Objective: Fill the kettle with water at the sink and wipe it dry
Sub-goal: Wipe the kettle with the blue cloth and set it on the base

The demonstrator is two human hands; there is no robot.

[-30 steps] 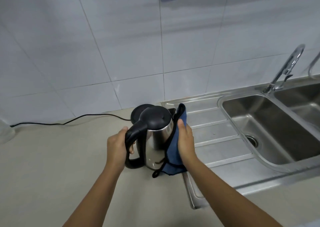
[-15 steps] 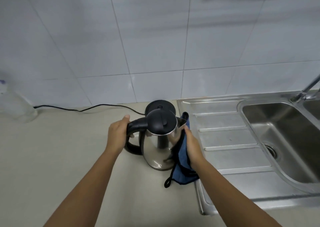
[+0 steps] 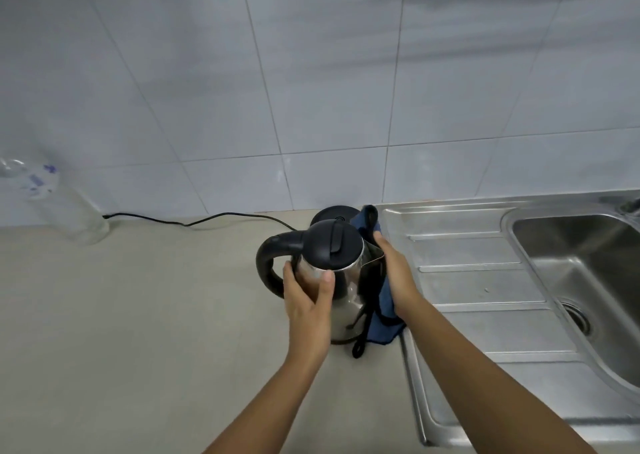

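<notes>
A steel kettle (image 3: pixel 341 289) with a black lid and black handle stands upright on the beige counter, its handle pointing left. My left hand (image 3: pixel 306 299) wraps around the kettle's steel body just below the lid. My right hand (image 3: pixel 394 275) presses a blue cloth (image 3: pixel 381 322) with black trim against the kettle's right side, by the spout. The cloth hangs down to the counter and reaches up behind the lid.
The round black kettle base (image 3: pixel 332 212) sits behind the kettle, its black cord (image 3: pixel 194 220) running left along the wall. A clear plastic bottle (image 3: pixel 65 207) stands at far left. The steel drainboard (image 3: pixel 481 280) and sink basin (image 3: pixel 595 280) lie to the right.
My left hand has left the handle and now grips the kettle's steel body. The right hand with the cloth has slid up along the kettle's right side. The view has shifted left.
</notes>
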